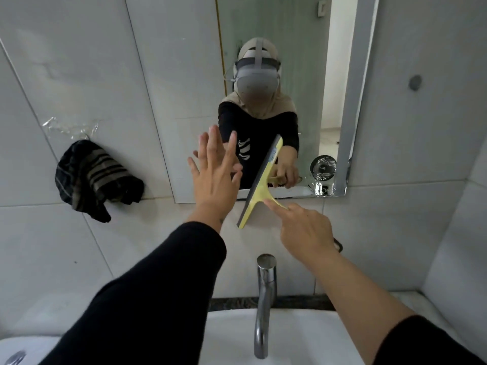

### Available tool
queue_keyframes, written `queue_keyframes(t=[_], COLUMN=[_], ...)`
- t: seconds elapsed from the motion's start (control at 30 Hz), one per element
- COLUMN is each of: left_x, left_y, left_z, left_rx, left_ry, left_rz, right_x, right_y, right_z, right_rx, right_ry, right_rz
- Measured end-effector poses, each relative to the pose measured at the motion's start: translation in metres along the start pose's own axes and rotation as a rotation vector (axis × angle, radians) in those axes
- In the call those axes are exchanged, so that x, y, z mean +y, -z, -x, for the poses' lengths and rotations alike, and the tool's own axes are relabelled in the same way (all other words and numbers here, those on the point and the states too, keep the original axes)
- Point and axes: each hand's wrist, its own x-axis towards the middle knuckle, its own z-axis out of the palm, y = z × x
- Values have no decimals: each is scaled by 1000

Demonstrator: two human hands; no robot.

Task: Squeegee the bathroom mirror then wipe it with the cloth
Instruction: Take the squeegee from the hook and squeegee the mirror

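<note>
While the right hand (303,233) grips the yellow squeegee (259,184) by its handle, forefinger stretched along it, the blade lies tilted across the lower edge of the mirror (290,61) at centre frame. The left hand (213,177) is spread wide, empty, against the glass. The tool looks light and stiff, best held at the handle. The soft striped cloth (92,177) hangs at centre left.

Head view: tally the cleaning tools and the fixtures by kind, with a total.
Squeegee: 1, yellow, held in the right hand
Cloth: 1, dark striped, hanging on the wall
Mirror: 1
Faucet: 1
Sink: 1
Total: 5
</note>
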Motion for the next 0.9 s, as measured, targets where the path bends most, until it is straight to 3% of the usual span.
queue_keyframes(t=[0.17, 0.4, 0.67, 0.9], left_x=[11, 11, 10, 9], left_y=[-27, -41, -44, -46], left_z=[15, 12, 15, 15], left_rx=[-73, -47, -13, -9], left_ry=[30, 50, 36, 37], left_rz=[0, 23, 80, 76], right_x=[24, 74, 73, 80], right_y=[-3, -6, -34, -51], right_z=[4, 17, 29, 56], right_rx=[34, 39, 98, -30], right_ry=[-55, -147, -205, -378], right_rz=[-11, -73, -323, -342])
